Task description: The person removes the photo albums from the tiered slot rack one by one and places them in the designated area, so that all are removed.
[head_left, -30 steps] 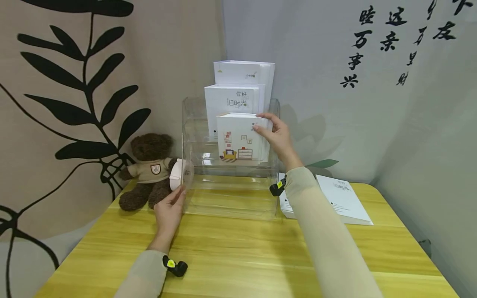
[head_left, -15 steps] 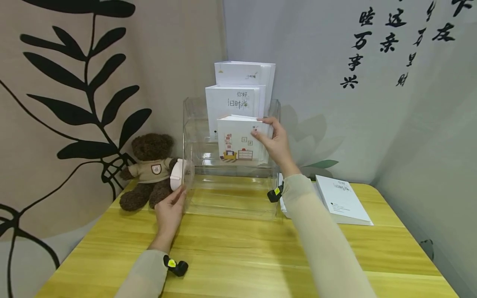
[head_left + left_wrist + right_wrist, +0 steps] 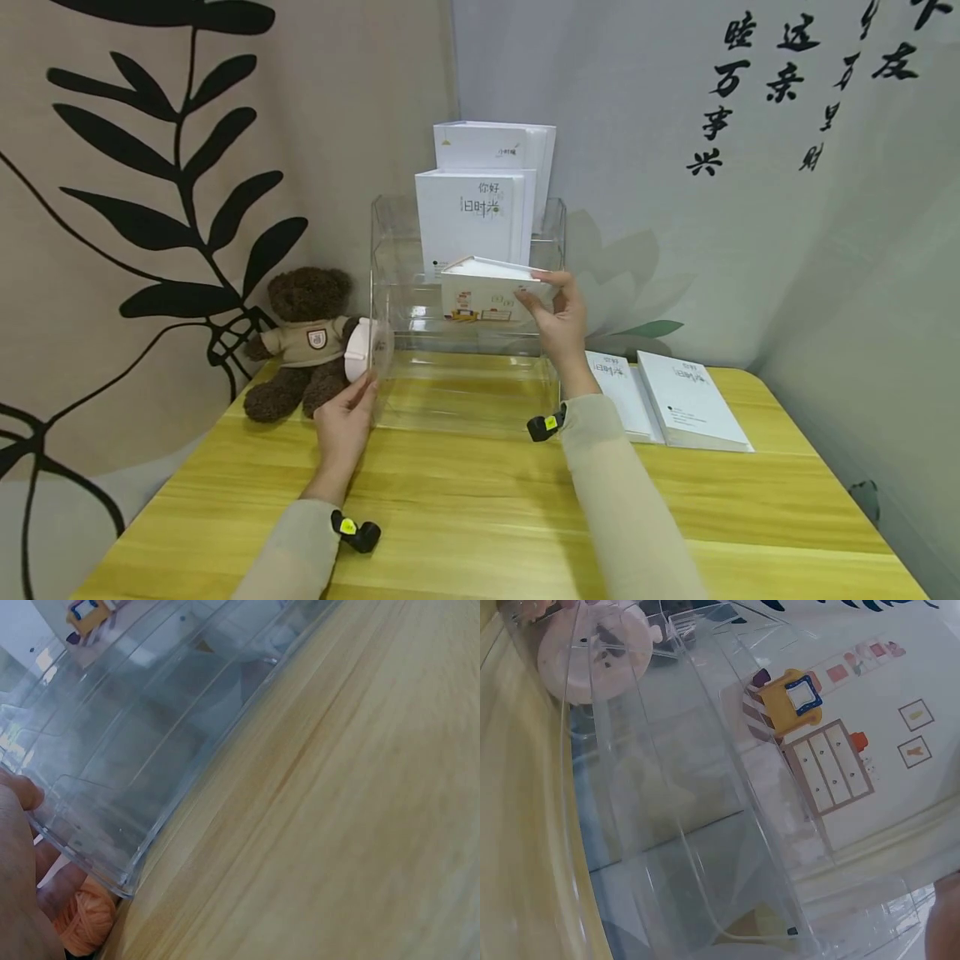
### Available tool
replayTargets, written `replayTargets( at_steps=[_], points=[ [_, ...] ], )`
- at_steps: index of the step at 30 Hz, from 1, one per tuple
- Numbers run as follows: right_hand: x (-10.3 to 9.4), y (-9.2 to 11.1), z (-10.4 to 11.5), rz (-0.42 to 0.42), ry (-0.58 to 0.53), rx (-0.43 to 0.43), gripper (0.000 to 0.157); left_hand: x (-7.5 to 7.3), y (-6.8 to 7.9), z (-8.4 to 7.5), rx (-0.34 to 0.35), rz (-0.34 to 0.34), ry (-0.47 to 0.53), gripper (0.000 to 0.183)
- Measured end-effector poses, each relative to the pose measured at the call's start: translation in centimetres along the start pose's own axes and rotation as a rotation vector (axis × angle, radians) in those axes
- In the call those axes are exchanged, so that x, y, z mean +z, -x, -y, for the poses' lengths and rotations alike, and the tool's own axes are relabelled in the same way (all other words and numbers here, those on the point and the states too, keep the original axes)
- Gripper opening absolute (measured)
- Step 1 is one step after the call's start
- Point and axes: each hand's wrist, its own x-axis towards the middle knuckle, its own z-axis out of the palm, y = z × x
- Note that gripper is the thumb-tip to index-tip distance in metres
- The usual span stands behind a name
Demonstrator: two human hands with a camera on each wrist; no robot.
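My right hand [image 3: 562, 329] grips the upper right edge of a small white book [image 3: 480, 304] printed with a yellow armchair and a chest of drawers. The book tips toward me, its page block showing on top, at the middle step of a clear acrylic display rack [image 3: 465, 408]. In the right wrist view the printed cover [image 3: 885, 787] fills the right side. My left hand [image 3: 345, 425] pinches the rack's left side wall, with the thumb inside and fingers outside in the left wrist view. Two taller white books [image 3: 476, 221] stand on the steps behind.
A brown teddy bear [image 3: 311, 346] sits left of the rack, beside a pale pink round object [image 3: 358, 354]. An orange yarn ball [image 3: 86, 919] lies by the left hand. Two white books [image 3: 693, 404] lie on the wooden table [image 3: 465, 517], right of the rack.
My right hand has moved lower and toward me, tipping the small book's top forward from upright. The left hand stays on the rack. More of the books lying at right shows.
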Motion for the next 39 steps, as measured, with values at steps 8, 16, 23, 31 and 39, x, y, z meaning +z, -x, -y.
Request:
replayTargets(
  at_steps=[8,16,23,31,39],
  points=[
    [-0.4,0.9,-2.2,-0.028,-0.024,-0.112,0.041,0.1,-0.1,0.1,-0.003,0.001,0.007,0.027],
    [-0.6,1.2,-2.4,-0.027,-0.017,-0.220,0.039,0.1,-0.3,0.1,0.003,0.002,-0.001,0.027],
    [-0.7,1.3,-2.4,-0.016,-0.040,-0.226,0.036,0.2,-0.3,0.1,0.007,-0.013,-0.010,0.027],
    [-0.1,1.4,-2.2,-0.068,-0.095,-0.249,0.033,0.1,-0.3,0.2,0.011,-0.016,-0.022,0.027],
    [0.4,1.1,-0.6,-0.215,-0.148,-0.311,0.039,-0.1,-0.3,0.1,0.055,-0.025,-0.043,0.026]
  ],
)
